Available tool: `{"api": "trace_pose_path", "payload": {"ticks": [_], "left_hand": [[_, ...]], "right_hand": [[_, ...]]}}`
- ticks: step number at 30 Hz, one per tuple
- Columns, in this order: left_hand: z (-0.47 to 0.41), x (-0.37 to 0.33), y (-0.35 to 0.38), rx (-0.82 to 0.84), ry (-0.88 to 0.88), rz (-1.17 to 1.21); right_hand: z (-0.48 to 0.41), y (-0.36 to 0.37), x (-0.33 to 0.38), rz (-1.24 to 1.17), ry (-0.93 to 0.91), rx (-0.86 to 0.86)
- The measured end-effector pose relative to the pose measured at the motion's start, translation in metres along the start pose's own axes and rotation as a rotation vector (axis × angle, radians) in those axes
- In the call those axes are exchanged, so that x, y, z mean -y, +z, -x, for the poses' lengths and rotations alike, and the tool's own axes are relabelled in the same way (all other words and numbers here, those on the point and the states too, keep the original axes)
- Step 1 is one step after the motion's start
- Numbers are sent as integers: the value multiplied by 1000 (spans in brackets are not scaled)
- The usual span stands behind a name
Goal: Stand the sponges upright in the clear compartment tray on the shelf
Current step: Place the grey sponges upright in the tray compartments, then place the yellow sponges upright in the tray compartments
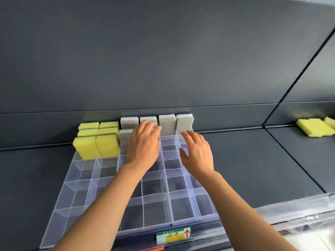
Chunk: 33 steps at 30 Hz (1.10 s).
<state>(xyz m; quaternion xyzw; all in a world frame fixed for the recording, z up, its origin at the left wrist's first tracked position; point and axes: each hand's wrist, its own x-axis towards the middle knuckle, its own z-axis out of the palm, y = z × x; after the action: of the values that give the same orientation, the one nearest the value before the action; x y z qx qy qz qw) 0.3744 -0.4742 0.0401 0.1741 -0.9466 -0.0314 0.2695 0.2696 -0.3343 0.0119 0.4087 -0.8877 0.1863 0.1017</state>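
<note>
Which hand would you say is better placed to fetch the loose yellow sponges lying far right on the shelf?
Right hand, probably: it hovers open and empty, nearer the loose yellow sponges. The left hand is at the grey sponges.

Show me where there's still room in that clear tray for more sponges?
The tray's near rows, from the label up to both hands, stand empty, as do cells before the right hand. Crowded: the far-left yellow sponges and far-row grey sponges.

Dark shelf (235, 160), clear tray (116, 230), loose sponges (314, 127).

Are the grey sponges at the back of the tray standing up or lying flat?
Standing up. The grey sponges rise on end above the clear tray's walls, broad faces forward, along the back row.
</note>
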Motion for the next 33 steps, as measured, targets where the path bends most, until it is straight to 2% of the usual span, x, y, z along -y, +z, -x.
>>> {"api": "trace_pose_path", "payload": {"ticks": [12, 24, 33], "left_hand": [[-22, -148, 53, 169, 208, -4], [-32, -337, 109, 203, 269, 74], [-78, -438, 156, 233, 347, 123]], "right_hand": [[83, -62, -146, 149, 298, 34], [157, -132, -310, 198, 411, 59], [168, -163, -416, 214, 534, 17]]}}
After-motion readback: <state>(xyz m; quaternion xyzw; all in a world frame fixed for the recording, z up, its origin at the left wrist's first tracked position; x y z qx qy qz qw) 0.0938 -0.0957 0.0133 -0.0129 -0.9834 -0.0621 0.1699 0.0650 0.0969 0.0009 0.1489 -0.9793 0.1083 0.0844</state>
